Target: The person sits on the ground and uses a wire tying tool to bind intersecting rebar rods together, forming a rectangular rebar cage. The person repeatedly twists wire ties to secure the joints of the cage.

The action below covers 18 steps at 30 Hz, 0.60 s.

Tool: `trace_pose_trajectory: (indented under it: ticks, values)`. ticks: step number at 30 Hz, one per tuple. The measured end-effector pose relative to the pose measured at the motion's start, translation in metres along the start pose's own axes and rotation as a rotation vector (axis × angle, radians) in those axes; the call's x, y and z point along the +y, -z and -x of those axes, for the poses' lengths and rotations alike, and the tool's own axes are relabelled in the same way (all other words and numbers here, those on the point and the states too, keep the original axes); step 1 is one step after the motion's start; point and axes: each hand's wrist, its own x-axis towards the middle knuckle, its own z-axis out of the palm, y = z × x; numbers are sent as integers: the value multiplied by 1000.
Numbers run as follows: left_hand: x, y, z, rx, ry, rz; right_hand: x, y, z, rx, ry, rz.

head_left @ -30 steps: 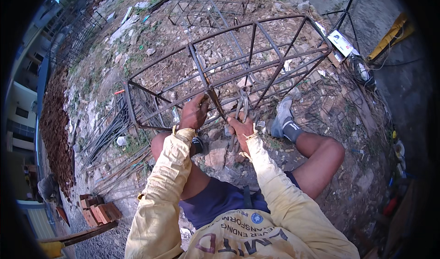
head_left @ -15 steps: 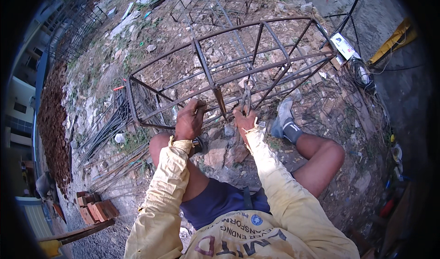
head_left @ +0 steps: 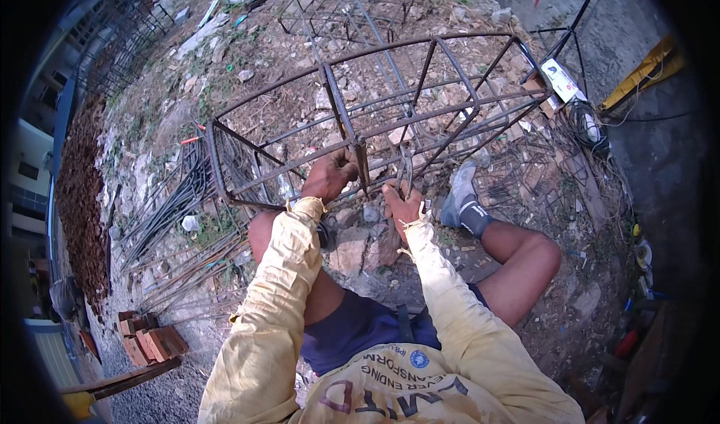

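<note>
Rusty rebar cage (head_left: 390, 116) lies just ahead of me; my left hand (head_left: 330, 176) grips its upright bar, my right hand (head_left: 401, 202) clamps pliers (head_left: 406, 170) beside it.

We see a rusty rebar cage (head_left: 390, 109) lying on its side on rubble-strewn ground, long bars running left to right and bending with the lens, square stirrups ringing them at intervals. Our left hand (head_left: 330, 176) grips the near lower bar where a stirrup crosses it. Our right hand (head_left: 401, 202) sits just beside it, holding a pair of metal pincers (head_left: 406, 170) upright against the same bar, at the next crossing; whether their tips touch the steel we cannot tell.
</note>
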Motion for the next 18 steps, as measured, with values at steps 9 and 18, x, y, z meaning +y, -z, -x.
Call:
trace_pose_trajectory:
  ticks: [9,18]
  values:
    - [8,3,8,24,-59,-72,-9,38,7,442,97,834]
    - [13,2,11,152,-3,174,-17,92,63,443,315,263]
